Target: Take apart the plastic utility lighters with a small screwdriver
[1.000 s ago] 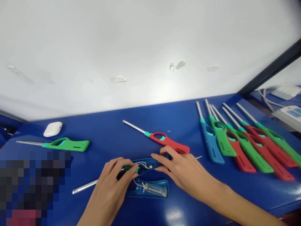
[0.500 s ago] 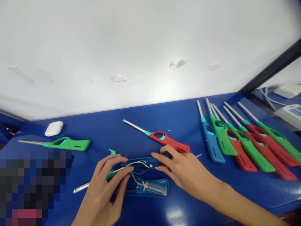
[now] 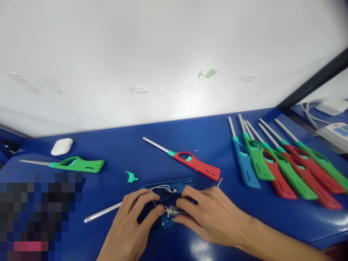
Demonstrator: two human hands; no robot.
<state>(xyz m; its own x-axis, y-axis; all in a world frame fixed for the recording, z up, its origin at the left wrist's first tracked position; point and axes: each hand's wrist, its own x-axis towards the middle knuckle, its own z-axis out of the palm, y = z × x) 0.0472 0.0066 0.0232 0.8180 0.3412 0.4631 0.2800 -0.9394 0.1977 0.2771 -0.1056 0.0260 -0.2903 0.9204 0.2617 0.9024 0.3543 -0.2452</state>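
Blue plastic lighter (image 3: 191, 183), curved shells (image 3: 168, 225) apart, right grip (image 3: 209, 212) holding clear cylindrical tank (image 3: 174, 211), left grip (image 3: 136, 214) unclear

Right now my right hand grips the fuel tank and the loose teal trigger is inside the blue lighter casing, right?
No, the loose teal trigger lies on the table outside the blue lighter casing, the head view shows; your right hand grips the fuel tank.

No lettering is readable; the blue panel (image 3: 342, 130) on the white device (image 3: 331, 137), well right of the right hand (image 3: 208, 212), is blurred
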